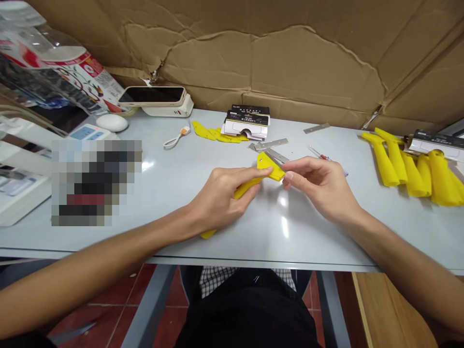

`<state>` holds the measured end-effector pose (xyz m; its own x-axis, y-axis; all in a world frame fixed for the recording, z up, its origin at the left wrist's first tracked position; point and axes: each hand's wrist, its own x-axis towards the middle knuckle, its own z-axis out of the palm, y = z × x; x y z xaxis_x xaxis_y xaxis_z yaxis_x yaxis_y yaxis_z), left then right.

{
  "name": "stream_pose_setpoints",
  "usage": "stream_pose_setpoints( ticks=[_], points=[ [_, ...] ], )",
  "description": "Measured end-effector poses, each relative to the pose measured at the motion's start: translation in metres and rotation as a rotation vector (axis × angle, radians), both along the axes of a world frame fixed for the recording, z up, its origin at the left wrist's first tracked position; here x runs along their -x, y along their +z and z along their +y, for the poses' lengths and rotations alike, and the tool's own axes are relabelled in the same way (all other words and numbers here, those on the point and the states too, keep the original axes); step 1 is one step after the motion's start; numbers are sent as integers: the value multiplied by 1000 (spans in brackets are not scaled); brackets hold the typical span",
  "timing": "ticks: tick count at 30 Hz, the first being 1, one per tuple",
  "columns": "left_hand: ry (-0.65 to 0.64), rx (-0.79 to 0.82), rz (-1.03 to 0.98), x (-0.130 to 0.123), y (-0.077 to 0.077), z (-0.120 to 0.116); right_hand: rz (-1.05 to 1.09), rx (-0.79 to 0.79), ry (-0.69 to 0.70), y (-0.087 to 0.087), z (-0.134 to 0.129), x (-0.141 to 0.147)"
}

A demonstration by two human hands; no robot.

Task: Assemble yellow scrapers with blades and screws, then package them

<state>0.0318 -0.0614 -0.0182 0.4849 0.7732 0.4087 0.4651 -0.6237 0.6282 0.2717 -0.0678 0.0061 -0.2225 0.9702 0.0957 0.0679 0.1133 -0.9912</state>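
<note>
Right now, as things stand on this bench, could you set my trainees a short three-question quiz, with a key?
1. True or false: the left hand is closed around a yellow scraper handle.

2. Choose one. The phone rests on:
a) a metal blade
b) a white boxy device
c) the floor tiles

3. Order these from left to right in the picture: red-handled screwdriver, stacked boxes, white cable.

Key:
1. True
2. b
3. White cable, stacked boxes, red-handled screwdriver
</note>
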Motion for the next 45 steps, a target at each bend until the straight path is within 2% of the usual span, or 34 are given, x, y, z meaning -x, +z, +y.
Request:
stream_pose_setpoints(
  ticks=[2, 4, 6, 10, 14, 17, 21, 28, 33, 36, 39, 45],
  points=[
    [6, 35, -12, -1, 0, -1, -4, 6, -5, 0, -1, 1],
    [10, 135, -39, -2, 2, -2, -12, 8, -13, -2, 0, 1],
    [-17, 303, -134, -3, 4, -2, -16, -7, -3, -4, 2, 0],
    [-137, 693, -468, -4, 10, 2, -24, -55, 9, -1, 9, -6],
    [-158, 955, -661, -2, 10, 13, -150, -183, -124, 7, 18, -21],
    [-127, 1064, -713, -3, 5, 19, -371, -357, -245, 12, 26, -36],
    [-84, 1106, -760, -5, -2, 22, -735, -503, -213, 16, 38, -56],
    [-68, 1090, -792, 0, -3, 28, -1041, -472, -60, 15, 53, -78],
    [-110, 1065, -718, 0, -3, 27, -1101, -351, 114, 10, 55, -91],
    [-162, 1068, -676, -1, -3, 25, -1103, -326, 173, 7, 55, -93],
    [-186, 1067, -641, -2, -1, 24, -1077, -318, 194, 4, 55, -90],
    [-198, 1066, -609, -3, 2, 22, -1044, -346, 148, -2, 54, -82]
  ],
)
